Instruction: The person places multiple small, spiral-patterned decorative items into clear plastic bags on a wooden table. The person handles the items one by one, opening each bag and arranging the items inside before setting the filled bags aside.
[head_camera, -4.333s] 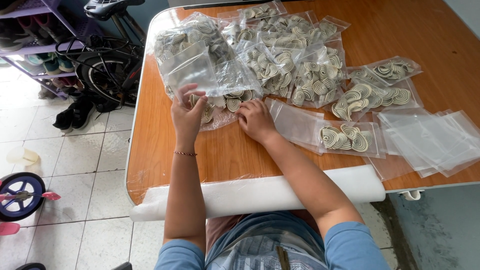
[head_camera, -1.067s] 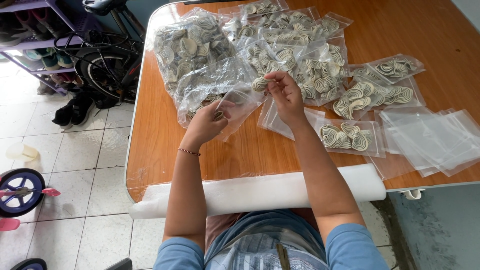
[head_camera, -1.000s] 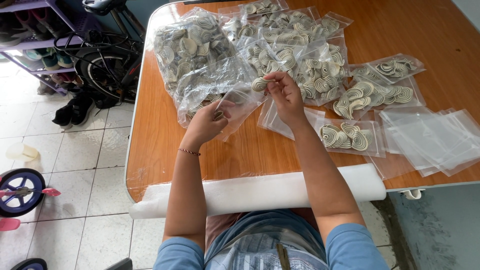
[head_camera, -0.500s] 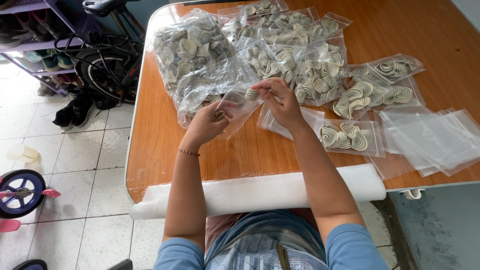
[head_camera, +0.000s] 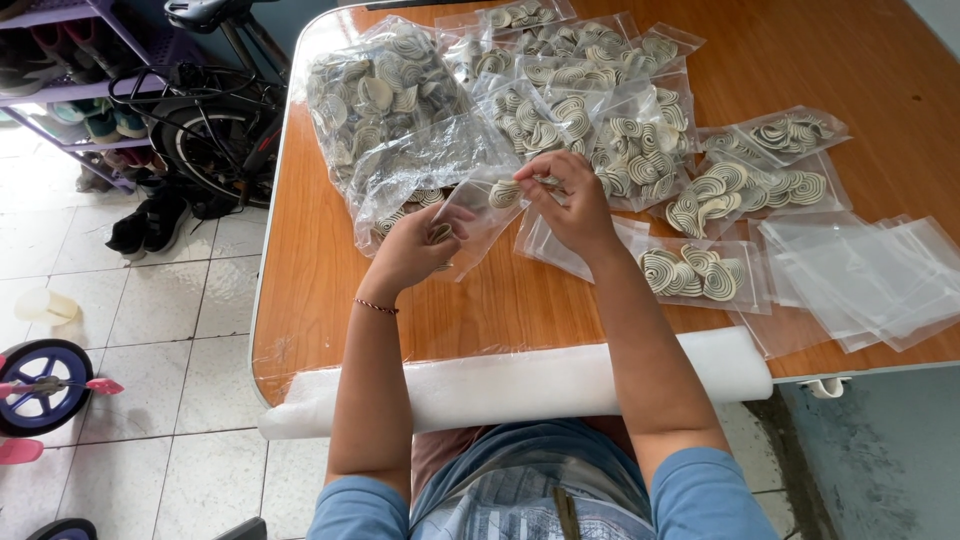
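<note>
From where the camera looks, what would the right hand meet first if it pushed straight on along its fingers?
Probably the small clear bag pinched between both hands; past it, the right hand would meet the large bag of swirl pieces. Depth is uncertain.

Daylight, bright and even, no hard source visible. Soft, faint shadows under the forearms on the wooden table (head_camera: 880, 70). Pale glare on the clear plastic bags (head_camera: 400, 130) and a sheen on the floor tiles (head_camera: 150, 330) at left. Focus sharp throughout; slight wide-angle bending of table edges toward the frame borders.
</note>
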